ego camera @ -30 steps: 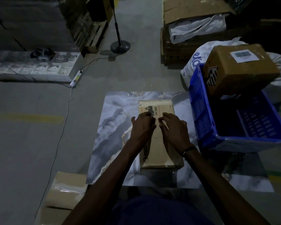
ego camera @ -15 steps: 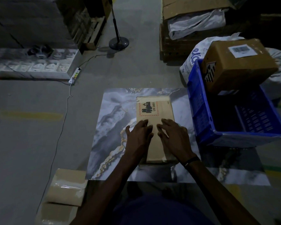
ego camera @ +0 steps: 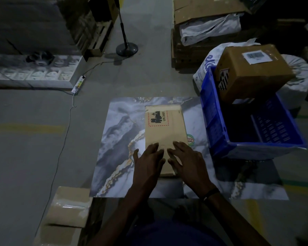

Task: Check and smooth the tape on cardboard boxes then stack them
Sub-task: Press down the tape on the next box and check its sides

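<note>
Because the room is so dim, much is hard to read: the tape seam on the flat cardboard box (ego camera: 164, 128) cannot be picked out, and its near end is hidden under both hands. Stacks along the far wall fade into darkness, and two more boxes (ego camera: 68, 210) at the lower left are cut off by the frame edge. To the right a blue crate (ego camera: 219, 125) holds a brown carton (ego camera: 252, 73) tilted against its far rim, a white label on top; what else lies inside is lost in shadow. On the marble-patterned mat (ego camera: 117, 132) the flat box lies lengthwise, away from the person, bearing a red-hatched hazard label reading UN 3481. Left hand (ego camera: 148, 162) and right hand (ego camera: 187, 161) rest side by side on its near half, fingers straight and spread, pressing flat, grasping nothing
</note>
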Demonstrator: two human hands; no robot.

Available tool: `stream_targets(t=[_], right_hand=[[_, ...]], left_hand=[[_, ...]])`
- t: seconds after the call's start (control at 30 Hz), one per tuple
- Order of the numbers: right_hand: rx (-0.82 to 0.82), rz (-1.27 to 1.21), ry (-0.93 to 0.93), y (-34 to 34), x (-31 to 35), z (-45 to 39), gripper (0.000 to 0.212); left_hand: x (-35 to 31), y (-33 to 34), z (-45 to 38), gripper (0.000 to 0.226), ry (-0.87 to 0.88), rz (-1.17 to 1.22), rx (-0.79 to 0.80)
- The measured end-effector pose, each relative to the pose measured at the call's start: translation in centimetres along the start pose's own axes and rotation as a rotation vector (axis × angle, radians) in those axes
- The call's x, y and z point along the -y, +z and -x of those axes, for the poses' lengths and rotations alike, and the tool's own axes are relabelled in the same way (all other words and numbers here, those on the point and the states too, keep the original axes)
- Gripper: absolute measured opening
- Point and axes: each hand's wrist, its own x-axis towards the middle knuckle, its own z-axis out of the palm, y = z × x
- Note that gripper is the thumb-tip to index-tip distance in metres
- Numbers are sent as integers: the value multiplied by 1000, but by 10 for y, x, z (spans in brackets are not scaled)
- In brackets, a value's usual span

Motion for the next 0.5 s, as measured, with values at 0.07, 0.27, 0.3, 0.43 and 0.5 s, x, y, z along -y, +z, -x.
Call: stream_targets(t=[0.07,0.27,0.3,0.43,0.5], right_hand=[[5,-35,2,-4,2,9,33],[21,-35,4,7,0,29,37],[28,-37,-11,8,-2,28,38],[-1,-29,1,-4,3,18,37],[-15,2,-25,-7,7,3,38]], left_hand=[[-1,2,13,25,5,9,3],[1,10,29,32,-52,84,40],[2,11,28,31,-40,76,33],[2,10,19,26,8,63,-36],[3,7,4,30,19,30,-59]])
